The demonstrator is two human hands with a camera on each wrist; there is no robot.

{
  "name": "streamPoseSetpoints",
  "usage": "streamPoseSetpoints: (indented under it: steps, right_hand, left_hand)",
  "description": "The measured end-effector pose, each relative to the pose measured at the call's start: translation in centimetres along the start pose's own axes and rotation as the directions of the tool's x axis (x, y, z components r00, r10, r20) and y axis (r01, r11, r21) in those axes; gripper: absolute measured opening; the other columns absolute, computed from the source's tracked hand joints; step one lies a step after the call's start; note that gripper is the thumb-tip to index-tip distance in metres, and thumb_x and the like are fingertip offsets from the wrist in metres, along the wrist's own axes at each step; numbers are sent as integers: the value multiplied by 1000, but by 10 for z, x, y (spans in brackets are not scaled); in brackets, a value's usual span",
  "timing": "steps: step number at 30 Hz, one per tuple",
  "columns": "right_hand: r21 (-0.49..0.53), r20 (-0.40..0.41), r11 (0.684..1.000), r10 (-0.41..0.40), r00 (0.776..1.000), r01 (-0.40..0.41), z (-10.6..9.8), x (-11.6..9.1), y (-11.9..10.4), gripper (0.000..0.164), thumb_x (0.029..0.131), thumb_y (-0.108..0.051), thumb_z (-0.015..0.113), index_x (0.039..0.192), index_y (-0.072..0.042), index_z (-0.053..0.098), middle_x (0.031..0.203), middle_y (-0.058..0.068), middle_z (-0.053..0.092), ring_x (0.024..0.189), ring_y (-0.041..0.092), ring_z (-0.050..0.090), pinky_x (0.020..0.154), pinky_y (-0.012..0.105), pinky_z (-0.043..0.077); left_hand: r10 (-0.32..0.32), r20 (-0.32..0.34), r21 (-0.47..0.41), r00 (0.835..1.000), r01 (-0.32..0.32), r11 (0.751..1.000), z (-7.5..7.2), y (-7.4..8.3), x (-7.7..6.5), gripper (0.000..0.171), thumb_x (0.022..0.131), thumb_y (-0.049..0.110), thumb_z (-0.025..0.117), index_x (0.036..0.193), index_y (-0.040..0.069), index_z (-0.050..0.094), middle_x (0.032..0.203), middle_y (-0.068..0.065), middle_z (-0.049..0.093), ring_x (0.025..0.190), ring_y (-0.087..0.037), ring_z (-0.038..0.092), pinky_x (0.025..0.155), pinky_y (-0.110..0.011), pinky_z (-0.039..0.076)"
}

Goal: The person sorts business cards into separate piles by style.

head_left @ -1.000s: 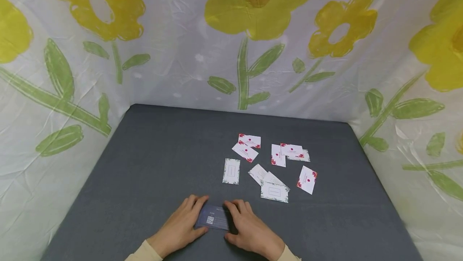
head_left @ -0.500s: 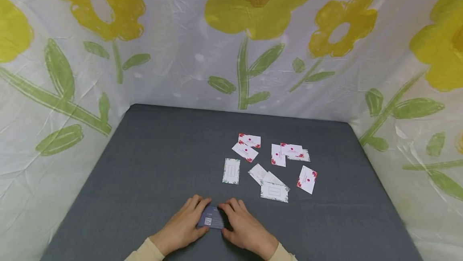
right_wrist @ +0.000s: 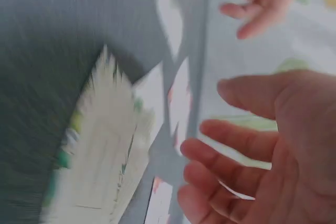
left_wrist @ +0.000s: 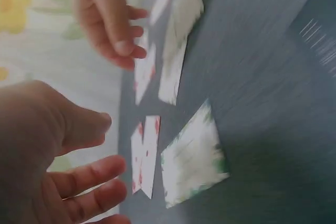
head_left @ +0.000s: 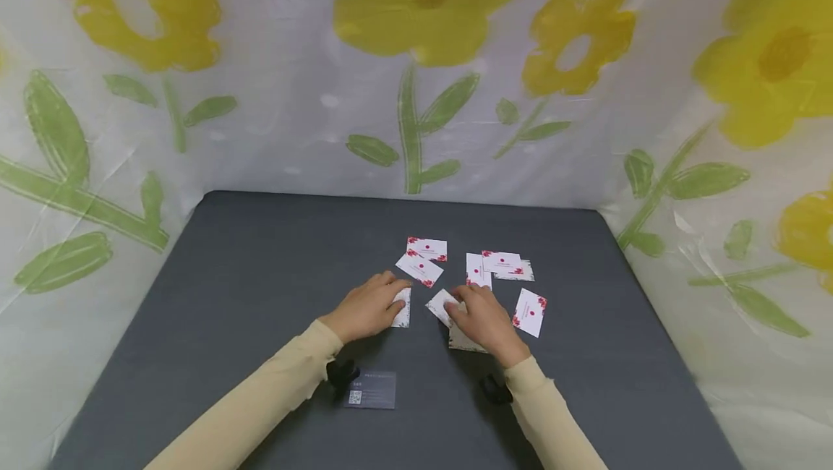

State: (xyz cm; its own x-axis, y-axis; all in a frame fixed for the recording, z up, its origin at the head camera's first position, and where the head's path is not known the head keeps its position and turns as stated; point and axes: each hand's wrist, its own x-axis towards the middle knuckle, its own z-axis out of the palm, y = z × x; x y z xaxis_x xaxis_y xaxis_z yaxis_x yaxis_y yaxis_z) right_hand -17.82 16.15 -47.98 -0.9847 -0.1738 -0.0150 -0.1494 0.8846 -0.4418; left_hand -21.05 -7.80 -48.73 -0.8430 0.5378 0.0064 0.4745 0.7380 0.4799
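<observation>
My left hand [head_left: 366,306] hovers beside a white leaf-bordered card [head_left: 402,309] and partly covers it in the head view. In the left wrist view that card [left_wrist: 194,161] lies apart from the loosely bent fingers [left_wrist: 97,174]. My right hand [head_left: 484,318] hangs over an overlapping group of leaf-bordered cards [head_left: 463,338]; its fingers [right_wrist: 231,135] are spread and hold nothing in the right wrist view. A dark blue card [head_left: 374,392] with a QR code lies flat near the front of the table; I cannot tell whether more lie under it.
Farther back on the grey table [head_left: 293,253] lie two overlapping red-flowered cards [head_left: 419,267]. An overlapping group of white cards [head_left: 502,262] lies to their right, with a single red-flowered card [head_left: 530,312] nearer. A flower-printed curtain [head_left: 273,108] surrounds the table's back and sides.
Both hands have let go of the dark blue card and reached forward to the white cards. The dark card stays near the front, and the head view has shifted slightly.
</observation>
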Motion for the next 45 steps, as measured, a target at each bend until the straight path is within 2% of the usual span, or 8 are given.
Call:
streamPoseSetpoints:
  steps: [6, 12, 18, 24, 30, 35, 40, 45]
  right_hand:
    - [-117, 79, 990, 93, 993, -84, 22, 58, -16, 63, 104, -46, 60, 144, 3, 56, 141, 24, 60, 132, 41, 56, 102, 57, 53]
    - [-308, 114, 947, 136, 984, -95, 40, 78, -29, 69, 99, -51, 67, 138, 5, 59, 129, 24, 58, 121, 38, 56, 87, 53, 58]
    - [-368, 86, 927, 114, 990, -75, 38, 85, -29, 65, 95, -49, 74, 134, 2, 63, 117, 20, 59, 111, 33, 55, 84, 48, 57]
    - [-232, 80, 968, 115, 990, -94, 34, 91, -21, 61, 90, -42, 81, 130, -2, 59, 122, 17, 63, 114, 34, 58, 91, 48, 55]
    - [-16, -121, 1000, 6, 993, -8, 38, 91, -8, 23, 97, -17, 74, 114, -4, 67, 100, 14, 72, 96, 29, 66, 82, 44, 56]
    - [53, -254, 997, -36, 966, 51, 25, 93, -4, 9, 99, -14, 71, 101, -6, 75, 96, 10, 72, 95, 26, 63, 81, 41, 55]
    - [167, -292, 983, -26, 956, 77, -7, 82, -11, 9, 98, -14, 73, 100, -6, 75, 91, 11, 73, 85, 25, 63, 75, 38, 51]
    - [282, -245, 956, -9, 969, 80, -32, 51, -15, 8, 98, -15, 72, 100, -8, 74, 87, 8, 71, 72, 17, 56, 67, 29, 44]
  left_hand:
    - [-100, 2, 85, 995, 100, 991, 7, -28, 61, 51, 107, 18, 56, 156, 12, 46, 148, -20, 52, 131, -37, 53, 93, -54, 57]
    - [-231, 118, 86, 966, 222, 971, 15, -40, 82, 58, 105, 21, 58, 160, 13, 40, 157, -23, 42, 142, -40, 41, 100, -61, 53]
    - [-268, 135, 103, 954, 256, 961, 15, -35, 86, 56, 104, 26, 63, 156, 14, 47, 155, -23, 38, 141, -39, 36, 100, -62, 52]
    - [-246, 127, 89, 961, 236, 968, 14, -36, 89, 64, 101, 24, 67, 158, 15, 41, 155, -24, 37, 140, -40, 37, 98, -60, 53]
    - [-129, -112, 174, 985, 147, 974, 15, -38, 88, 38, 101, 22, 69, 134, 5, 61, 128, -20, 62, 118, -37, 57, 96, -52, 54]
    - [-23, -309, 192, 951, 86, 978, 7, -32, 85, 10, 101, 16, 67, 103, 7, 72, 100, -11, 72, 97, -31, 65, 85, -46, 56]
    - [-15, -354, 108, 935, 56, 993, -21, -9, 74, 10, 102, 18, 67, 101, 11, 74, 99, -7, 71, 95, -26, 63, 81, -41, 56]
    - [-4, -344, 33, 939, 17, 999, -37, 19, 49, 6, 100, 17, 70, 100, 13, 74, 96, -3, 68, 89, -21, 59, 74, -36, 52]
